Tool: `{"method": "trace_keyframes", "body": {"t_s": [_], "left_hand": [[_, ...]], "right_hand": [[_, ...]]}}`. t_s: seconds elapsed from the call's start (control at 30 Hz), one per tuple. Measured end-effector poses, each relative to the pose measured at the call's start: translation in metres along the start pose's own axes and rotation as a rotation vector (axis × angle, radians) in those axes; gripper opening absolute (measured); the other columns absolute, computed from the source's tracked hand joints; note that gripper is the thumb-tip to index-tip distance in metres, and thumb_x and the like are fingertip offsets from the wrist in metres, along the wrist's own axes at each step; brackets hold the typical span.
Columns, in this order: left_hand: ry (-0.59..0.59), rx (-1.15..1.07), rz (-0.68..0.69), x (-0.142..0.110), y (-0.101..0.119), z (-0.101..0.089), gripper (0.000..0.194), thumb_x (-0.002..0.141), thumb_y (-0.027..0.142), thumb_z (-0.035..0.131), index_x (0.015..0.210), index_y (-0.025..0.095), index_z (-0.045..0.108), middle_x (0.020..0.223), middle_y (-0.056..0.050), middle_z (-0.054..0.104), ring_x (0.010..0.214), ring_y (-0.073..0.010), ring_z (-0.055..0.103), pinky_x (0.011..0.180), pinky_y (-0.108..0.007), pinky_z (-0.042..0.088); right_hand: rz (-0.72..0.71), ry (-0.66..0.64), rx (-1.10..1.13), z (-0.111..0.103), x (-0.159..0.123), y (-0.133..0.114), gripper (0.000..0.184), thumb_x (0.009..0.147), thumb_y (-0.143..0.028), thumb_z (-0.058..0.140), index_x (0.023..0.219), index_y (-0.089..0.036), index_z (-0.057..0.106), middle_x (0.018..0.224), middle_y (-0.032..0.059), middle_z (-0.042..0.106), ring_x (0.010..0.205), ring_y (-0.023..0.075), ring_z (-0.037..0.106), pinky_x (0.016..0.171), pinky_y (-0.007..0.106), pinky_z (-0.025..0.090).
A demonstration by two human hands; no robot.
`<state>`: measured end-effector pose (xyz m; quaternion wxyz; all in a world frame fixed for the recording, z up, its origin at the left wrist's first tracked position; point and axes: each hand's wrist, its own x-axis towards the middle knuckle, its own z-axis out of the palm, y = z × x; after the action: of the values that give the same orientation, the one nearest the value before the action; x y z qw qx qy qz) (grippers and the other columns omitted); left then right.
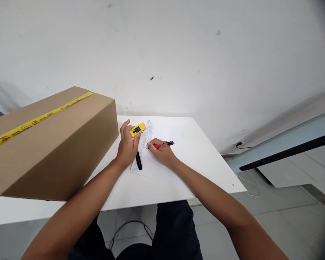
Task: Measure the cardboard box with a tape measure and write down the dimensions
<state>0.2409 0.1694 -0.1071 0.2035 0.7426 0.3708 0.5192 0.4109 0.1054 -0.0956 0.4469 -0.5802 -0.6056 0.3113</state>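
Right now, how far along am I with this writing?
Partly through, as far as I can judge. Done: rows of small writing already run down the left of the paper. In hand: your right hand holds the red pen at the sheet, while your left hand holds the yellow tool. Left: the paper's right part looks blank, but I can't tell whether it needs filling.

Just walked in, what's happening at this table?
A seated person holds a red pen in the right hand, down at a sheet of handwriting. The left hand holds a small yellow tool beside the writing. A black pen or marker lies by that hand, and a taped cardboard box sits at the left of the white table.
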Motion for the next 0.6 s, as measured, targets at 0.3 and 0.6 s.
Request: {"method": "trace_keyframes", "body": {"t_s": [0.3, 0.6], "left_hand": [[-0.017, -0.009, -0.028, 0.0006, 0.0006, -0.001, 0.029, 0.101, 0.035, 0.051, 0.126, 0.025, 0.04, 0.159, -0.018, 0.036, 0.142, -0.0273, 0.047, 0.098, -0.043, 0.055], [0.006, -0.008, -0.015, 0.0, 0.0018, -0.001, 0.029, 0.102, 0.036, 0.051, 0.126, 0.025, 0.04, 0.158, -0.018, 0.037, 0.143, -0.0275, 0.046, 0.104, -0.046, 0.052]], "right_hand": [[-0.015, -0.012, 0.004, 0.0008, 0.0009, 0.002, 0.025, 0.087, -0.042, 0.056, 0.07, -0.024, 0.057, 0.07, 0.0, 0.059, 0.068, 0.0181, 0.053, 0.066, 0.033, 0.043], [-0.015, 0.003, -0.015, -0.0004, 0.0003, 0.0019, 0.025, 0.087, -0.042, 0.056, 0.069, -0.024, 0.056, 0.068, -0.0001, 0.058, 0.068, 0.0184, 0.053, 0.066, 0.033, 0.042]]}}
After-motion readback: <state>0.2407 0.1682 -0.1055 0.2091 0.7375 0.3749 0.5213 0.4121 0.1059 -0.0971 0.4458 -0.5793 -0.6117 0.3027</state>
